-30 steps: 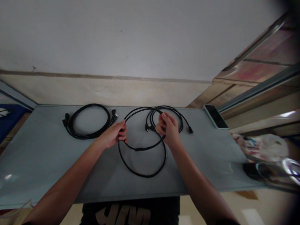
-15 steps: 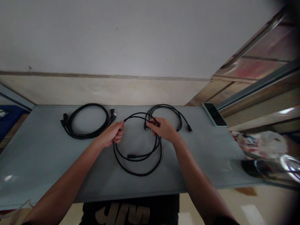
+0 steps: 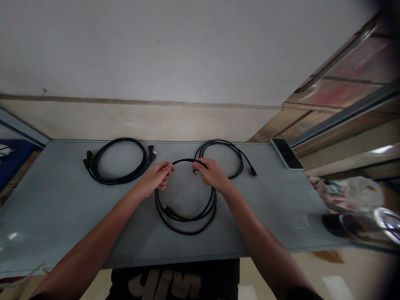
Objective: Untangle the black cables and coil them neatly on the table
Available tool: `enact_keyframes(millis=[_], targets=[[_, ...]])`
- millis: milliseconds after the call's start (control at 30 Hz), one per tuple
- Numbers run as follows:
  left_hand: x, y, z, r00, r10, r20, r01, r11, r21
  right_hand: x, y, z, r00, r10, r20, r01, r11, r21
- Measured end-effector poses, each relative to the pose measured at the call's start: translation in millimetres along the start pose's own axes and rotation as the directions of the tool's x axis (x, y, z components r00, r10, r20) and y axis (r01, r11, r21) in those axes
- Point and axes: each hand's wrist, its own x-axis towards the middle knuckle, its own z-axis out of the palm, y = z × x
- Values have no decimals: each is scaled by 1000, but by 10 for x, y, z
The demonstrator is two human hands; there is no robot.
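Both my hands are over the middle of a grey-blue table (image 3: 57, 227). My left hand (image 3: 155, 178) grips a black cable (image 3: 187, 160), and my right hand (image 3: 212, 174) grips the same arc close to a small connector (image 3: 194, 169). Below them, the cable's doubled loops (image 3: 187, 228) rest on the table. Another strand (image 3: 221, 142) curves behind my right hand and ends in a plug (image 3: 253, 171). To the left lies a separate coiled black cable (image 3: 117, 162), untouched, with plugs at both ends.
A black phone in a pale case (image 3: 286, 153) lies at the table's far right corner. Beyond the right edge are a plastic bag (image 3: 349, 194) and a glass object (image 3: 365, 226). A wall (image 3: 135, 122) runs behind the table.
My hands have drawn closer together and lifted the arc of cable. The lower loops have gathered into a tighter bundle, and the coil at left has not moved.
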Motion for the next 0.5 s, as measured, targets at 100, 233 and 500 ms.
enact_keyframes(millis=[100, 233, 500], targets=[[11, 16, -72, 982, 185, -48, -154, 917, 369, 30, 0, -50, 991, 39, -127, -7, 969, 248], [8, 67, -149, 908, 411, -84, -187, 576, 796, 43, -37, -159, 970, 70, -233, 43, 894, 446], [-132, 148, -4, 926, 319, -203, 169, 130, 977, 51, -49, -159, 947, 60, -316, 75, 914, 398]])
